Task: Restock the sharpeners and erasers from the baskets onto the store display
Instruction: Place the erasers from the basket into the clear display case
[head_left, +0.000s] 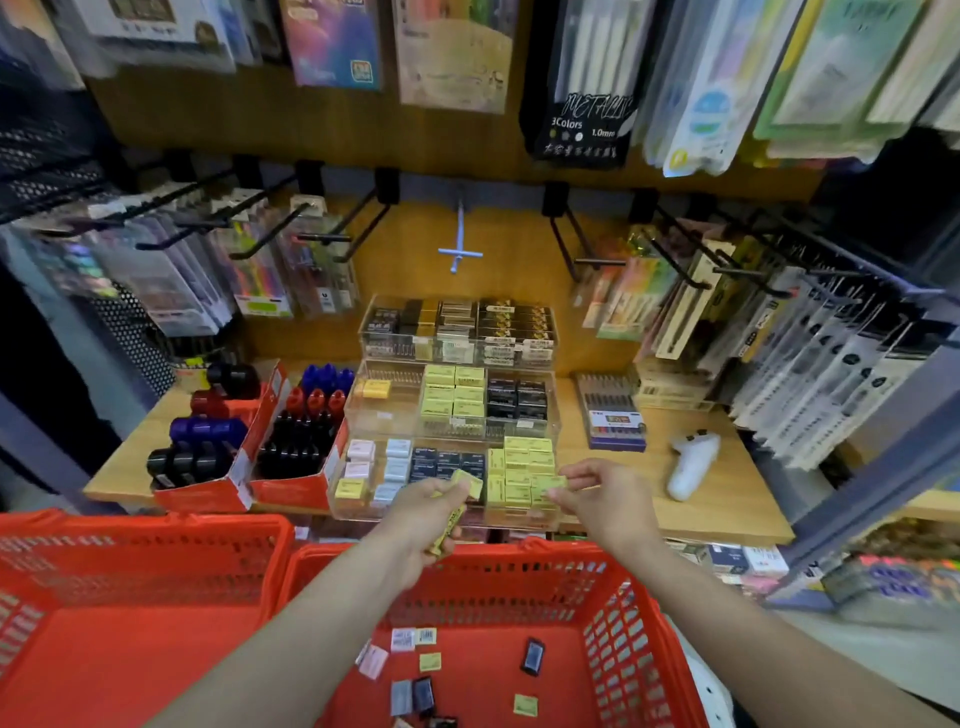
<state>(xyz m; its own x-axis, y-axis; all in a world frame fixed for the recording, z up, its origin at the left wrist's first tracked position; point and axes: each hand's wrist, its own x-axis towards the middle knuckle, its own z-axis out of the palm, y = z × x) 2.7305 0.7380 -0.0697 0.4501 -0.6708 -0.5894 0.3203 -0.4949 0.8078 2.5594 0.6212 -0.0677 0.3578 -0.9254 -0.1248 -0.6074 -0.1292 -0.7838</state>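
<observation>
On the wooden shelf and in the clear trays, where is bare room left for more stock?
Bare wood lies between the pen box and the white device, and right of that device. In the middle clear tray, the left compartment holds one yellow eraser. The front tray's yellow stack, at the right hand, is crowded.

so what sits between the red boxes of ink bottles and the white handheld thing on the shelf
In the head view, the clear tiered display of erasers stands between the red boxes and the white handheld device, with a flat pen pack nearer the device.
</observation>
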